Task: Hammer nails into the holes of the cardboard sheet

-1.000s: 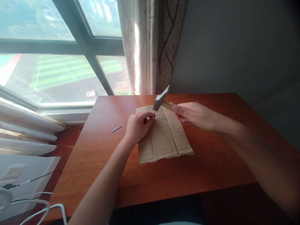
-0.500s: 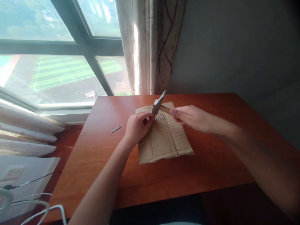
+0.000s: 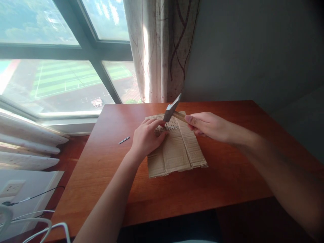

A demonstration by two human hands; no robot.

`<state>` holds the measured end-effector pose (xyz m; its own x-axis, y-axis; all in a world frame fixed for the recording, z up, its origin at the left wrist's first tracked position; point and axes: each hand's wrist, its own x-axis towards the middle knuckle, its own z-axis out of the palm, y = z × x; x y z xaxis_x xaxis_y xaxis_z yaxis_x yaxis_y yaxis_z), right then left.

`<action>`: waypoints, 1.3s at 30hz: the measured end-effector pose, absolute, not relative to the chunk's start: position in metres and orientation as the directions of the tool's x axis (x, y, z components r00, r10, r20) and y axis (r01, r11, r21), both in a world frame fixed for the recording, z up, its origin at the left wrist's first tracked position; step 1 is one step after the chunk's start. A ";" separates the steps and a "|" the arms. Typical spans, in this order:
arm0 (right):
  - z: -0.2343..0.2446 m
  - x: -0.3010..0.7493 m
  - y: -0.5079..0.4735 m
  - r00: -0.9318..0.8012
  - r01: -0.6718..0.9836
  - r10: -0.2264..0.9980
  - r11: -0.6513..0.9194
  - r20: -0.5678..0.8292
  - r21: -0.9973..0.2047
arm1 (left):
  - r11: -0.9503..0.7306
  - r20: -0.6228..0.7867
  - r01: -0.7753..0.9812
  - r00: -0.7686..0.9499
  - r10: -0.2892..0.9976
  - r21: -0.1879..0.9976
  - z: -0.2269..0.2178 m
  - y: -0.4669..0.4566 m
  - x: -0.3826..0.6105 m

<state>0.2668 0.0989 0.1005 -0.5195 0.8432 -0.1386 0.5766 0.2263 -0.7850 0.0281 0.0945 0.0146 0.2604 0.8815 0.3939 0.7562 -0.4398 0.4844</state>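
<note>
My right hand (image 3: pixel 205 126) is wrapped round the wooden handle of a hammer (image 3: pixel 172 108). Its metal head hangs tilted just above a small board with rows of holes (image 3: pixel 174 123). That board rests on the far part of a piece of brown cardboard (image 3: pixel 177 152). My left hand (image 3: pixel 146 136) lies at the board's left side, thumb and forefinger apart. Between them, under the hammer head, stands a thin dark nail-like piece (image 3: pixel 165 127), too small to make out well.
A reddish-brown wooden table (image 3: pixel 101 175) carries everything. Left of the cardboard lie thin metal rods (image 3: pixel 124 140). Beyond the table are a curtain (image 3: pixel 152 50) and a window. White cables (image 3: pixel 45 222) and a wall socket (image 3: pixel 12 188) are at lower left.
My left thumb and forefinger have spread from a pinch near the hammer head. The hammer has risen slightly, and the thin piece now shows between my fingers.
</note>
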 end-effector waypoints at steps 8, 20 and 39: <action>0.096 0.262 0.100 -0.530 0.635 0.825 0.233 -0.196 -0.736 | -0.442 0.377 0.711 0.262 0.888 0.547 0.012 0.098 0.027; 0.079 0.265 0.103 -0.530 0.636 0.830 0.253 -0.174 -0.729 | -0.360 0.309 0.709 0.207 0.928 0.606 0.010 0.098 0.027; 0.074 0.264 0.103 -0.536 0.621 0.828 0.254 -0.165 -0.741 | -0.380 0.331 0.687 0.211 0.920 0.619 0.009 0.099 0.026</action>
<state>0.2640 0.1028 0.0740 -0.5356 0.8281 -0.1654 0.6213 0.2538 -0.7413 0.0261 0.0987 0.0087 0.2109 0.9198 0.3310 0.6872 -0.3803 0.6190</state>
